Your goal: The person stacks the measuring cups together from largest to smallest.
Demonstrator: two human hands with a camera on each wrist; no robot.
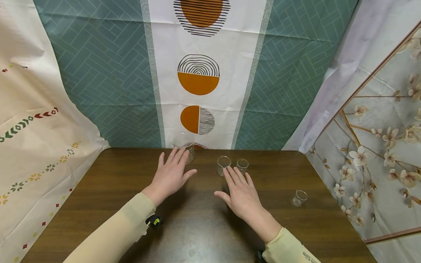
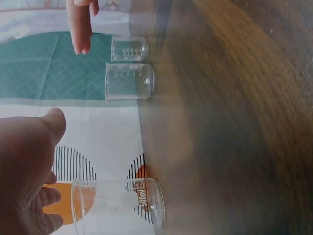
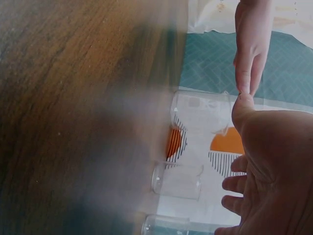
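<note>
1. Clock centred on each hand in the head view; 12 points away from the person.
2. Left hand (image 1: 171,175): fingers extended and spread, thumb out toward 2, gripping nothing. Large beaker (image 1: 185,143) at its 1 o'clock, near the back of the wooden table (image 1: 197,226), upright, "500ml" legible in the left wrist view.
3. Right hand (image 1: 242,195): fingers extended, thumb apart toward 10, gripping nothing. Wider beaker (image 1: 224,164) at its 11, narrower beaker (image 1: 242,165) at its 12, side by side with a slight gap, both upright.
4. Smallest beaker (image 1: 299,198) stands alone at the right hand's 3, well apart.
5. Key relation, in my judgement: large beaker's long axis is vertical and the left hand is clearly nearer; the right hand is nearer the middle pair.
6. Clear glass, overlapping outlines: cannot tell whether any fingertip touches a beaker.
</note>
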